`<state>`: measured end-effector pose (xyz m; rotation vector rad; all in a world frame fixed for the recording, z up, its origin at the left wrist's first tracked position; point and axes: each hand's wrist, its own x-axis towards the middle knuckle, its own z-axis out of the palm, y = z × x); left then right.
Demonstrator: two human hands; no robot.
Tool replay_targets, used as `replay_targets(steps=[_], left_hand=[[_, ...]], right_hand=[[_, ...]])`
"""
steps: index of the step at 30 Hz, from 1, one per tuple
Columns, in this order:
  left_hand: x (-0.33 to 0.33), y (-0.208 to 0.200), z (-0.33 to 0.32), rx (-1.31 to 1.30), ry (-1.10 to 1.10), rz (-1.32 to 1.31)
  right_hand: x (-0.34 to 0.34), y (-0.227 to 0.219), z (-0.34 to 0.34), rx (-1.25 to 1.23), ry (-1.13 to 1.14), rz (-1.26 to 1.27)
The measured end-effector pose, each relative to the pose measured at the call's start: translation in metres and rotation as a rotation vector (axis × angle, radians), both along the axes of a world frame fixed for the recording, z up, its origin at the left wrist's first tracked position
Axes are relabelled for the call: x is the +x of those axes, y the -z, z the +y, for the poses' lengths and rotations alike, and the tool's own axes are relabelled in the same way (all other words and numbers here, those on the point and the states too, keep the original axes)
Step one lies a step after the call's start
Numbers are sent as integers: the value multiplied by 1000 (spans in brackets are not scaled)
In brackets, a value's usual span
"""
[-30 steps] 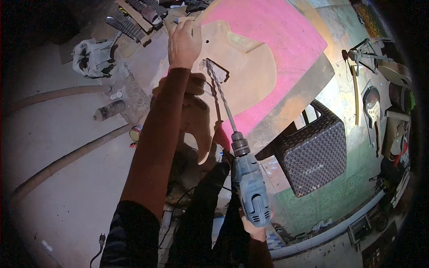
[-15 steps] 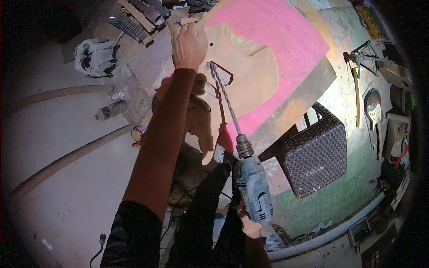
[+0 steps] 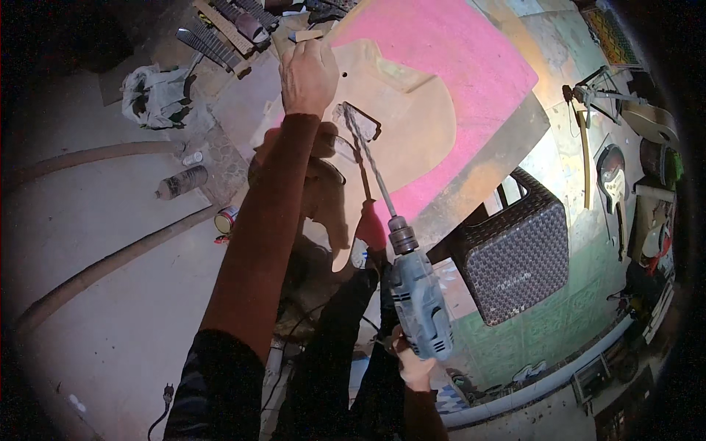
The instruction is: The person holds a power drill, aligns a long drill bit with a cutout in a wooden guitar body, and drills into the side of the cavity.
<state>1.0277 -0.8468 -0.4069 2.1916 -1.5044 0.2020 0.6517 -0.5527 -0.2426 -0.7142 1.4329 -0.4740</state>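
Observation:
A pale, unfinished electric guitar body [image 3: 415,140] lies on the pink board, with a cavity cut into its face. My left hand [image 3: 309,77] grips its far left edge, fingers bent over the rim. In my right hand [image 3: 416,367], at the lower middle, is the handle of a grey-blue power drill [image 3: 421,301]. From its chuck a long twist drill bit [image 3: 376,170] points away from me, its tip at the near left end of the cavity. Whether the tip has entered the wood cannot be made out. Part of the body is hidden under my left forearm.
A pink board [image 3: 471,66] supports the guitar body. Right of it stands a dark woven-pattern stool [image 3: 518,257]. Files and other tools [image 3: 220,37] lie at the far left, near a crumpled plastic bag [image 3: 151,95]. A finished electric guitar [image 3: 612,176] rests at the right.
The rear of the drill has shifted slightly right and up with my right hand. My left hand keeps its hold on the guitar body.

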Motion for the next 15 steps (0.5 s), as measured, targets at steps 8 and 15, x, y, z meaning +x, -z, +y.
replay_targets(steps=[8, 15], left_hand=[[8, 7, 0, -6, 43, 32], [-3, -2, 2, 21, 14, 34]], right_hand=[[-17, -2, -21, -195, -336, 306], [-8, 9, -14, 50, 86, -6]])
